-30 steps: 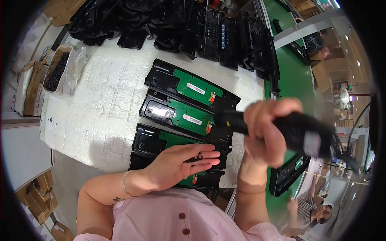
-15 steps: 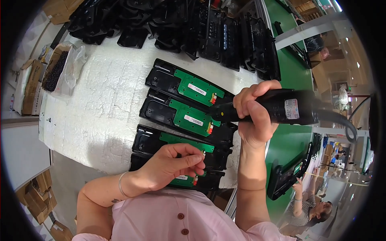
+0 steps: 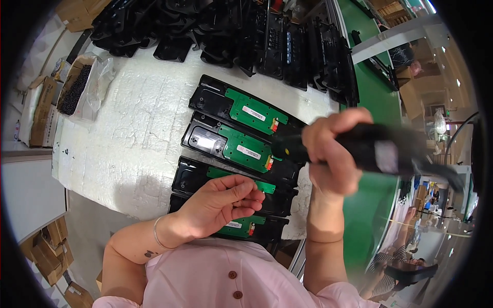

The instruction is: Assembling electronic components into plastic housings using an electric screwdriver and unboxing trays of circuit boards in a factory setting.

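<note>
With the right hand [image 3: 328, 154] clenched round a driver [image 3: 375, 151] above the second board [image 3: 241, 149] and the left hand [image 3: 221, 203] loosely pinched, contents hidden, over the third, its tip might slip and gouge the board.

Work surface: I see four trays [image 3: 241, 110] in a column on the padded mat [image 3: 128, 133], each bearing a circuit board [image 3: 255, 111].
Left hand [image 3: 218, 203]: it lies over the third tray [image 3: 231, 185], between the second and fourth.
Right hand [image 3: 334, 154]: it sits right of the column, wrapped around a power screwdriver [image 3: 370, 149] whose tip points left at the second tray [image 3: 236, 146].
Behind: a stacked pile of housings [image 3: 231, 31].
Far left: a bag of small parts [image 3: 77, 87] beside cartons [image 3: 38, 110].
Right: a conveyor belt [image 3: 380, 102].
</note>
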A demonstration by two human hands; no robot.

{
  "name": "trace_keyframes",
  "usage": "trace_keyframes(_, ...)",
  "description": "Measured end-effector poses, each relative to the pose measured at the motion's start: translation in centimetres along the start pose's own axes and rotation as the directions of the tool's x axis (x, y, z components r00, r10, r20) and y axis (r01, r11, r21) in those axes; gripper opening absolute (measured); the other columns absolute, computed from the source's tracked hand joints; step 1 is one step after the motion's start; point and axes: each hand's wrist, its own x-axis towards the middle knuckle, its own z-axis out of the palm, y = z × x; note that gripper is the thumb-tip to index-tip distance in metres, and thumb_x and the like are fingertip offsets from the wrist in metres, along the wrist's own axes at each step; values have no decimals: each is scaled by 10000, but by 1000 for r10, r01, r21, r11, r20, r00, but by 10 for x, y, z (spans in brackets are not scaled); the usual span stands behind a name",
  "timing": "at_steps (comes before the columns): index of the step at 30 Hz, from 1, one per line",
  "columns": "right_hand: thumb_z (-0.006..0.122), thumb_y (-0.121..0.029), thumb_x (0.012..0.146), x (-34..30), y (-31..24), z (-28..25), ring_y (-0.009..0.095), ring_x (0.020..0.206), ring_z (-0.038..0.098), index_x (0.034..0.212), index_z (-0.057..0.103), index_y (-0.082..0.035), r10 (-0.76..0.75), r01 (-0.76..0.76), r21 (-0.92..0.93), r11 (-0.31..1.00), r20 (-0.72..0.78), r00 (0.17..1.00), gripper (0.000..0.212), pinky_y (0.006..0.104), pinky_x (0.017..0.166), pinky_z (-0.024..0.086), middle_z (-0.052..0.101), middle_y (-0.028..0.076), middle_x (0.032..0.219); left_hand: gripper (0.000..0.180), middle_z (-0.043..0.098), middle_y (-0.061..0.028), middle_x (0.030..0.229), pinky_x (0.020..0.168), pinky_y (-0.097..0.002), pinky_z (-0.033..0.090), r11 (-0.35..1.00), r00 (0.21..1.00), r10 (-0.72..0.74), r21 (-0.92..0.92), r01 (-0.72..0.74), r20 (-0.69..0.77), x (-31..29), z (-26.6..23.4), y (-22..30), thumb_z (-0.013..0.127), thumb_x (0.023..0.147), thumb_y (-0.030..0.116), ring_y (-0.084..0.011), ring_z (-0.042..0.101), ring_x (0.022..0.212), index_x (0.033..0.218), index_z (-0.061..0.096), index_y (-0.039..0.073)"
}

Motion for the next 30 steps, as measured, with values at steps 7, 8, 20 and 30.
trace_keyframes(7,631,-58,686,-28,-70,-7,123,422,485,832,383,-99,-164,85,344,935,208,964,290,245,422,379,499,-4,529,84,572,-26,842,679,-196,463,993,999,6,-117,-1,46,5,-4,-3,510,864,135,-95,553,764,911,542,73)
trace_keyframes(8,631,-58,686,-31,-68,-4,123,422,485,832,383,-99,-165,86,344,935,207,964,290,245,422,379,499,-4,529,78,567,-18,829,672,-186,455,994,999,10,-108,-5,47,4,-2,-4,517,859,127,-89,546,754,913,545,78)
trace_keyframes(20,719,-84,673,-43,-63,7,40,395,475,753,358,-126,-241,179,384,906,120,963,372,144,412,376,488,-41,488,94,574,-27,821,682,-196,461,997,994,42,-63,-36,99,0,-4,-12,524,856,129,-89,542,749,890,554,46)
trace_keyframes(30,587,-37,719,-39,-27,-10,127,456,418,852,373,-70,-77,64,136,989,99,992,254,248,447,363,448,30,562,366,493,-153,1122,904,-288,407,993,992,-113,12,114,-64,-5,13,-25,372,923,238,-213,506,1034,1166,424,-31)
